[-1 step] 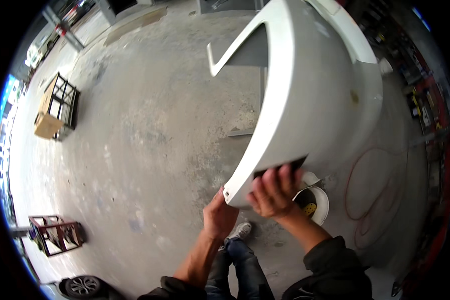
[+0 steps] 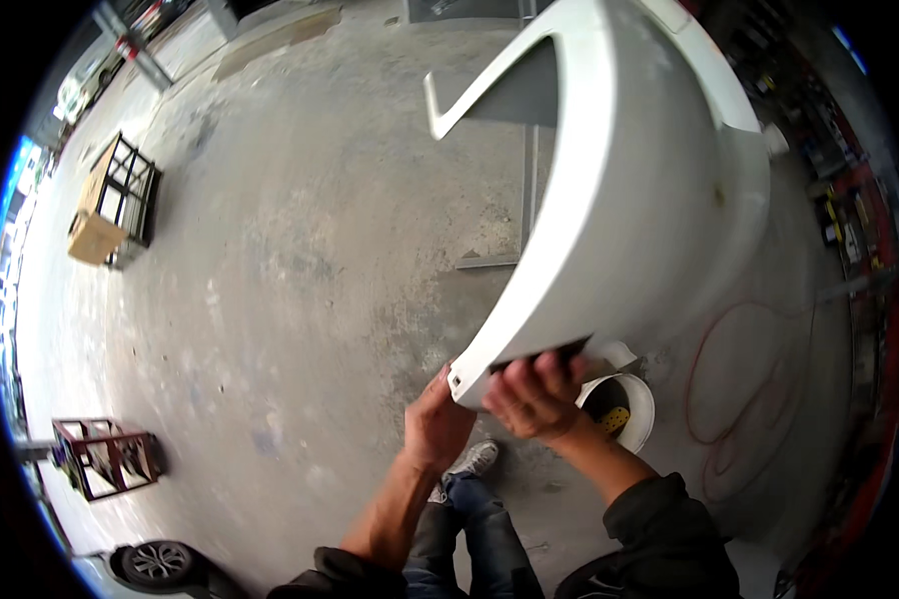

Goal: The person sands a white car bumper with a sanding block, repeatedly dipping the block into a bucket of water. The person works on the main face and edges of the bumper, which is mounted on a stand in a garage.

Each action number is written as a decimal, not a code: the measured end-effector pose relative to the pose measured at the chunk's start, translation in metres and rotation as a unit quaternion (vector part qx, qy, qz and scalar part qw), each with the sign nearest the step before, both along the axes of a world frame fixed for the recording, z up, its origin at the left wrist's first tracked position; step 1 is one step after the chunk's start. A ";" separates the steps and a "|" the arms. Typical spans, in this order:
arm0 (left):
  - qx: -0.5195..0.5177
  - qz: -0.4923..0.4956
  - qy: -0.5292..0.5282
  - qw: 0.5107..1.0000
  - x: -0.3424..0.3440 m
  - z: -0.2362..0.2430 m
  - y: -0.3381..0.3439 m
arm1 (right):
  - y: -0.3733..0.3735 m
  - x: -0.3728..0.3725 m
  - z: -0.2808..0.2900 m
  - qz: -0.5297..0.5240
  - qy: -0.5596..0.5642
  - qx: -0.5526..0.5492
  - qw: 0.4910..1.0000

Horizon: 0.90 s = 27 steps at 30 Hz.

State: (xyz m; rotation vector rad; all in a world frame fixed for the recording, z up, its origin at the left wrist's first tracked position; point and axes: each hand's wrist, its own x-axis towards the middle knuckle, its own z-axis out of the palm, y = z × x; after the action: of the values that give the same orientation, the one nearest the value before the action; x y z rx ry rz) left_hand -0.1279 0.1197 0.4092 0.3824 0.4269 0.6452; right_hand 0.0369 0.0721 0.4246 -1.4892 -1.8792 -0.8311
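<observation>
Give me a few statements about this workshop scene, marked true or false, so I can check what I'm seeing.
1. The left hand touches the lower end of the curved panel. True.
2. The right hand is empty. False: the right hand holds a dark flat piece against the panel.
3. Something yellow lies in the white bucket. True.
4. A cardboard box stands on the person's right. False: the cardboard box is on the left.

Vehicle body workshop, by its stained concrete floor (image 2: 300,319), large grey-and-white body panel (image 2: 654,190), cluttered shelving (image 2: 851,225) and car wheel (image 2: 160,565).
</observation>
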 end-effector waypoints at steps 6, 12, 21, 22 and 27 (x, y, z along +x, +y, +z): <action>0.028 -0.010 -0.015 0.999 0.002 0.035 0.033 | 0.000 0.029 0.003 0.108 -0.204 -0.065 0.971; 0.045 -0.050 -0.029 0.997 0.010 0.042 0.032 | 0.000 0.024 0.019 0.066 -0.140 -0.058 0.986; 0.056 -0.028 -0.026 0.998 0.021 0.037 0.036 | 0.009 0.035 0.074 0.051 -0.150 -0.095 0.983; 0.043 -0.029 -0.026 0.998 0.020 0.042 0.037 | 0.010 0.030 0.094 0.042 -0.120 -0.103 0.987; 0.093 -0.018 0.009 0.995 0.019 0.020 0.035 | -0.035 0.035 0.145 -0.025 0.339 0.011 0.940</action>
State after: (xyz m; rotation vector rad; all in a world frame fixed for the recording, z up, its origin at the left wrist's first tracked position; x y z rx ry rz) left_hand -0.1084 0.1543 0.4296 0.5728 0.3773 0.6483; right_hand 0.0721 0.0373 0.5699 -1.5526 -1.3124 -0.2865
